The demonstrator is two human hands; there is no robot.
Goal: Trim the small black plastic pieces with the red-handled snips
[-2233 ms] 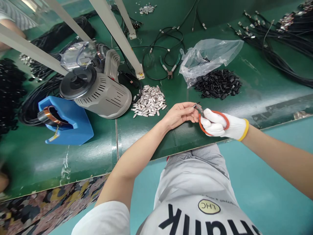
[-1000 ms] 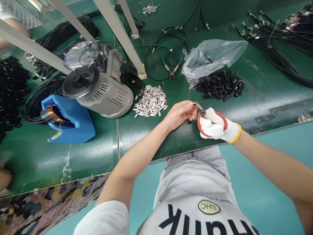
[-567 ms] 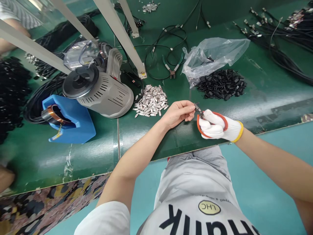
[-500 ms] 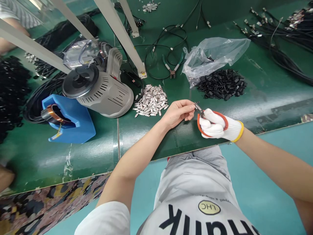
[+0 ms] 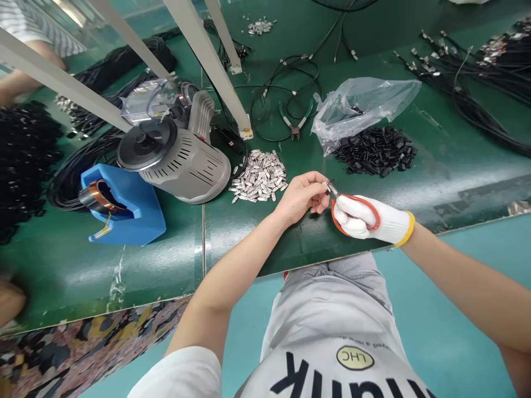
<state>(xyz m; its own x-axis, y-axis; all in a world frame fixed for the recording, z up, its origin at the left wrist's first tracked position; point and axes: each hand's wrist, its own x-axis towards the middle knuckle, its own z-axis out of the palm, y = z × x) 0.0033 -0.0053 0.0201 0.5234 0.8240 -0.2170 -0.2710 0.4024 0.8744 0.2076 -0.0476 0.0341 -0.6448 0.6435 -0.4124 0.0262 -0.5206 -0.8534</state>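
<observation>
My bare left hand (image 5: 305,198) has its thumb and forefinger pinched on a small piece, mostly covered by the fingertips and too small to name. My right hand (image 5: 365,218), in a white knit glove with a yellow cuff, is wrapped round orange-handled pliers (image 5: 377,214). The metal jaws of the pliers meet the piece at my left fingertips; whether they grip it I cannot tell. Both hands are just above the front of the green table (image 5: 244,243). Beyond my left hand lies a pile of small silver metal connectors (image 5: 261,176); beyond my right, a heap of small black plastic parts (image 5: 375,150).
A clear plastic bag (image 5: 369,102) touches the black heap. Green-handled cutters (image 5: 295,124) lie among black cables (image 5: 286,72). At left stand a grey machine (image 5: 182,163) and a blue tape dispenser (image 5: 147,215). White posts (image 5: 211,61) rise behind. Another person's arm (image 5: 29,74) shows at far left.
The pliers and my gloved hand have moved slightly left, bringing the jaws closer to my left fingertips. The whole view has shifted a little.
</observation>
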